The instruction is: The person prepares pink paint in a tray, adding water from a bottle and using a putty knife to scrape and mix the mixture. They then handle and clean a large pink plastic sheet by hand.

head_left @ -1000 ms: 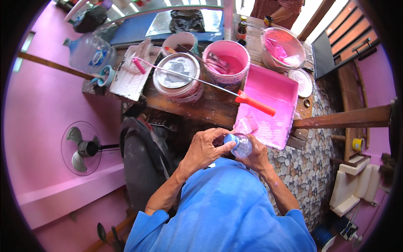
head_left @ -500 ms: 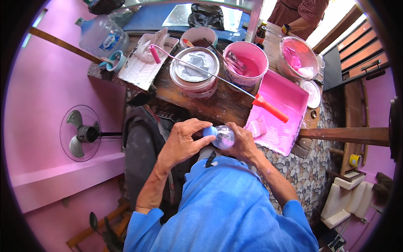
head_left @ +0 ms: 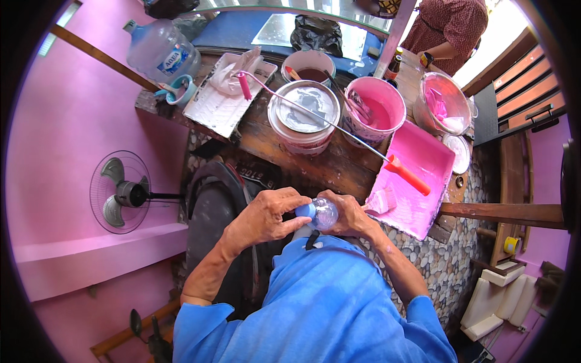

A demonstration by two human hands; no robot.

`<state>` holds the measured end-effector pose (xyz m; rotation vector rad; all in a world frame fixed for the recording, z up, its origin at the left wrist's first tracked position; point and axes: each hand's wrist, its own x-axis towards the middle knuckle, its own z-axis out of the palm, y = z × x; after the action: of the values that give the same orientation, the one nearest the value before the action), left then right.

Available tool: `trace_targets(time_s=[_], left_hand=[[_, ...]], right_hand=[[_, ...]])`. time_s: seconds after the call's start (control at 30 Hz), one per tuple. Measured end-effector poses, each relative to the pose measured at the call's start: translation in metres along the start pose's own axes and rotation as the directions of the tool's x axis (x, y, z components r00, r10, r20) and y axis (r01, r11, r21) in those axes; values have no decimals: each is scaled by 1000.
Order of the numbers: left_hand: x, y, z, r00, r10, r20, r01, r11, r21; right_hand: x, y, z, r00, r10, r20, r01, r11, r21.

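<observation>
Just above my blue shirt, my left hand (head_left: 266,215) pinches the blue cap (head_left: 304,210) of a small clear plastic bottle (head_left: 325,214), while my right hand (head_left: 352,216) grips the bottle's body. A pink-coated paint tray (head_left: 417,163) lies beyond my right hand on the wooden table (head_left: 284,163), with a pink brush (head_left: 380,199) at its near end. A roller with a red handle (head_left: 410,175) reaches from that tray across a white lidded pail (head_left: 305,112) toward a white tray.
White tray (head_left: 206,104), pink-paint bucket (head_left: 380,112), bowl (head_left: 439,106) and water jug (head_left: 157,51) crowd the table. A person (head_left: 448,30) stands at back right. A motorcycle (head_left: 212,218) is beside me, a fan (head_left: 124,193) at left, a wooden beam (head_left: 502,212) at right.
The view has shifted, putting the table's items farther right. Both hands with the bottle moved leftward relative to the pink tray; their grip on cap and bottle continues.
</observation>
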<state>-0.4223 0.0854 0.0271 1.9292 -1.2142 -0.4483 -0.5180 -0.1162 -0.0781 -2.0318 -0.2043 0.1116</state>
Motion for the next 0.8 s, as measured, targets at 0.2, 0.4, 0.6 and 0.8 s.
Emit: trace_targets(time_s=[0.2, 0.4, 0.6, 0.8], left_hand=[[-6, -21, -12, 991, -114, -65, 119, 990, 81], [-10, -32, -28, 925, -275, -261, 289, 957, 14], [15, -44, -57, 863, -298, -408, 381, 914, 137], [15, -172, -90, 796, -316, -517, 410, 909, 74]], right_hand=[[28, 0, 25, 998, 64, 27, -66, 993, 98], [34, 8, 50, 959, -58, -279, 34, 995, -90], [-38, 24, 14, 895, 416, -158, -427, 904, -38], [-168, 44, 4, 659, 629, -411, -632, 760, 150]])
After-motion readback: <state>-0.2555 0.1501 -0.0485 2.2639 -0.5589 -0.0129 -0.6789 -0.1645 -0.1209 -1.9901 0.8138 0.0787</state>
